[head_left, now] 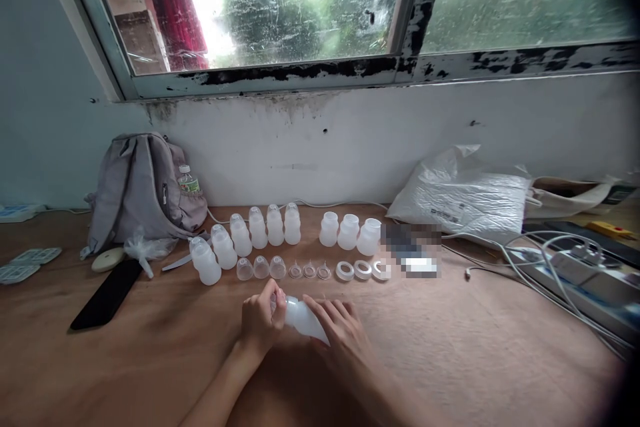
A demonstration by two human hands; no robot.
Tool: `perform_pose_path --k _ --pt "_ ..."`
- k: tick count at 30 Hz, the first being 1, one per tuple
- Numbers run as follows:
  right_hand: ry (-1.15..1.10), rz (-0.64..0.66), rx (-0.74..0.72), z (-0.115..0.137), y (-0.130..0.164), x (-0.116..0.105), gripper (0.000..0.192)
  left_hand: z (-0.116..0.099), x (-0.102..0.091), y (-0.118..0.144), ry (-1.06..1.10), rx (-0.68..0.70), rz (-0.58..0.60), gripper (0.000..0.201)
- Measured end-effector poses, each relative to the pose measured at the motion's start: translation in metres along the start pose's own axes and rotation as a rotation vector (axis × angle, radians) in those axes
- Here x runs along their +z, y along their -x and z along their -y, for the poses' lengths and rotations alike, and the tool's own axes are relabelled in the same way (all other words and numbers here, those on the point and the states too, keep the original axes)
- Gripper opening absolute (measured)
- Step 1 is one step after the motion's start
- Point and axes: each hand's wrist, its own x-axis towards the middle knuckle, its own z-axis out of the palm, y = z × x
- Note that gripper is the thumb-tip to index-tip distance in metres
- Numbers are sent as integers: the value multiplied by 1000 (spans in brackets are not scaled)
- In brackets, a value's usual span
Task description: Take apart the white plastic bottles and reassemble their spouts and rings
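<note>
Both my hands hold one small translucent white bottle [303, 319] lying tilted just above the wooden table [450, 347]. My left hand [261, 320] grips its cap end. My right hand [340, 333] wraps the body. Behind them stand several capped bottles [240, 237] in a curved row and three uncapped bottles [349, 232]. In front of those lie three clear caps [261, 267], three small nipples [310, 271] and three white rings [363, 270].
A grey backpack [140, 190] with a water bottle leans on the wall at the left, a black phone [107, 293] in front of it. A white plastic bag [465, 197], cables and a power strip [565, 267] lie at the right.
</note>
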Motion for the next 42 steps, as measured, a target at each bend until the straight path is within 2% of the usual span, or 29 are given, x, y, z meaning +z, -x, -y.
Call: perform_pose_path --k 6,10,13,16,18,23,26,30,36,38,40,42 --pt "83 -92 -27 -2 -2 1 57 1 8 -3 48 -160 19 33" --pt "-10 -46 25 -2 -4 -1 56 7 11 -4 101 -204 12 37" --pt "-325 71 159 -3 -7 -7 51 12 8 -1 99 -131 -25 39" --pt "-756 315 380 -7 -11 -14 41 19 1 1 54 40 -66 40" --pt "-953 428 514 -8 -14 -17 35 22 -4 2 55 112 -64 38" --pt "-1271 523 664 -3 -17 -21 24 15 -8 3 249 260 81 24" --pt "-1333 560 684 0 -17 -21 26 7 -5 4 273 237 37 19" --pt "-1281 576 634 2 -19 -20 26 4 -5 4 160 176 -41 18" --pt "-965 506 415 0 -17 -15 36 5 -10 4 18 173 -56 25" --pt "-745 400 301 -2 -13 -13 41 9 -13 2 -4 140 -82 27" --pt "-526 254 206 -8 -10 -10 45 15 -18 -2 -28 92 -158 25" --pt "-415 140 186 -18 -8 -8 47 24 -23 -6 -69 41 -257 18"
